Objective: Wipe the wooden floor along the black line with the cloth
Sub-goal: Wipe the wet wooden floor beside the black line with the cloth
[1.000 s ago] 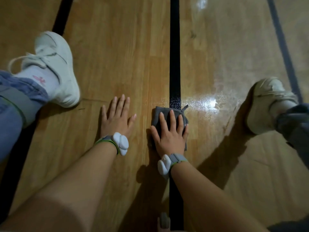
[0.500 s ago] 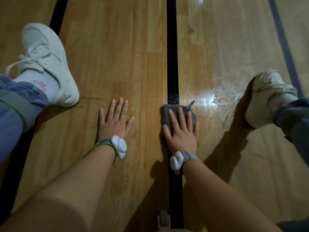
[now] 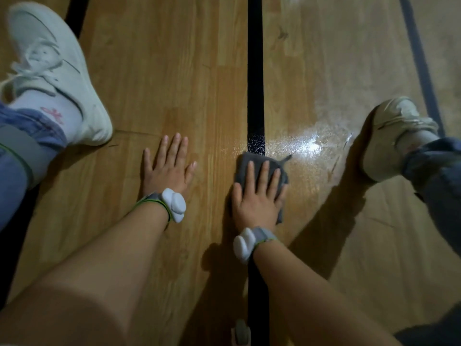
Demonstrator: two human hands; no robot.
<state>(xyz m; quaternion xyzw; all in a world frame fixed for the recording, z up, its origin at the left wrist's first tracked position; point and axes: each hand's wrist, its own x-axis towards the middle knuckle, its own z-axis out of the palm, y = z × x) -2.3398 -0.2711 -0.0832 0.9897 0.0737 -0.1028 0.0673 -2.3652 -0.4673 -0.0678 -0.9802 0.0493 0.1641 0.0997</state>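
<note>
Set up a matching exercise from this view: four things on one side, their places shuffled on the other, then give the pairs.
1. grey folded cloth
2. left hand
3. white lace-up sneaker
4. shiny patch of wooden floor

A. flat on bare wood, left of the black line
B. far left of the view
C. right of the black line, just beyond the cloth
D. pressed under the right hand, over the black line

Pairs: 1-D, 2-A, 3-B, 4-C
</note>
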